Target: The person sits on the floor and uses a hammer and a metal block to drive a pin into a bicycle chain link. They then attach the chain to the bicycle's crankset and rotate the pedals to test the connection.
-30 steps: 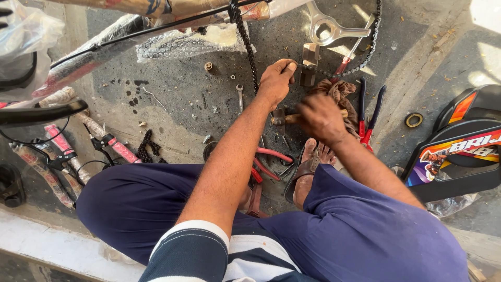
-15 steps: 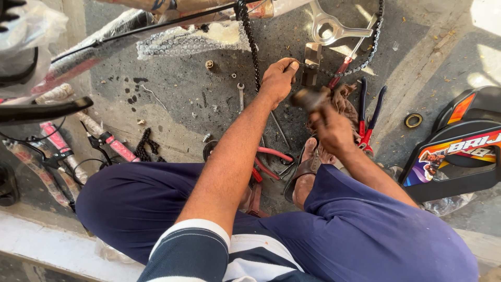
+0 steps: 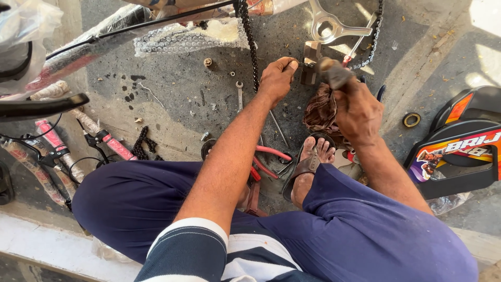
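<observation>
My left hand (image 3: pixel 276 78) rests fingers-down on the concrete, pressing the end of a black bicycle chain (image 3: pixel 248 42) beside a small metal block (image 3: pixel 311 58). My right hand (image 3: pixel 359 112) is raised just right of the block and is closed around a short tool with a dark rounded head (image 3: pixel 334 74) that points at the block. A brown rag (image 3: pixel 318 112) lies under my right hand. A silver crank spider (image 3: pixel 334 26) with more chain around it sits beyond the block.
Red-handled pliers (image 3: pixel 272 155) and a spanner (image 3: pixel 239 95) lie near my sandalled foot (image 3: pixel 311 162). Wrapped bicycle parts (image 3: pixel 52 138) lie at the left, bubble wrap (image 3: pixel 182 39) at the top. An orange-and-black plastic part (image 3: pixel 459 149) and a ring (image 3: pixel 411 120) are at the right.
My right hand has lifted off the rag on the ground and risen with the dark-headed tool toward the block. My left hand has stayed at the chain.
</observation>
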